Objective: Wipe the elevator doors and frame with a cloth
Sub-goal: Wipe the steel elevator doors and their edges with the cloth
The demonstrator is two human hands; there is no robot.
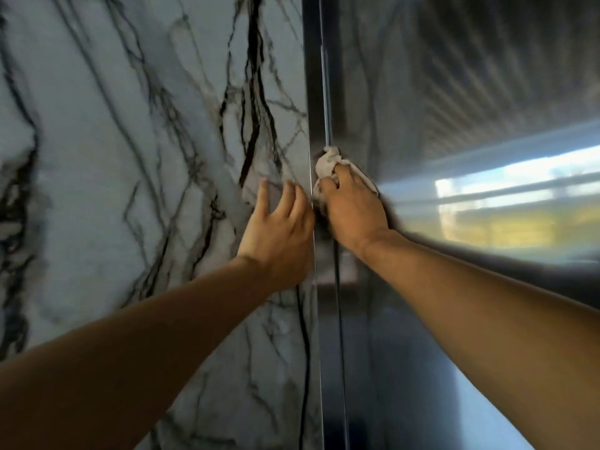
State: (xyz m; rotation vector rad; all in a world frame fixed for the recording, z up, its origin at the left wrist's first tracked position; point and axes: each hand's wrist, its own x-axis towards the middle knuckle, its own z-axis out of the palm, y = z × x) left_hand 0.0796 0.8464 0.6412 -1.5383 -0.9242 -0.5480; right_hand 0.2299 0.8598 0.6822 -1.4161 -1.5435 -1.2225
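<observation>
Head view: right hand point(352, 209) grips a bunched cloth point(328, 165) against the dark metal frame point(313, 92) beside the door point(454, 108), while the left hand point(279, 222), fingers relaxed, braces on the marble wall point(113, 141), apparently for balance.

The marble wall point(113, 157) at left is pale grey-white with black veins. The cloth point(328, 167) is off-white. The elevator frame point(319, 92) is dark, glossy metal.

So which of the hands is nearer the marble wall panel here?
Left. The left hand rests its fingers on the marble wall panel beside the metal door frame. The right hand is off it, pressing the cloth against that frame.
</observation>
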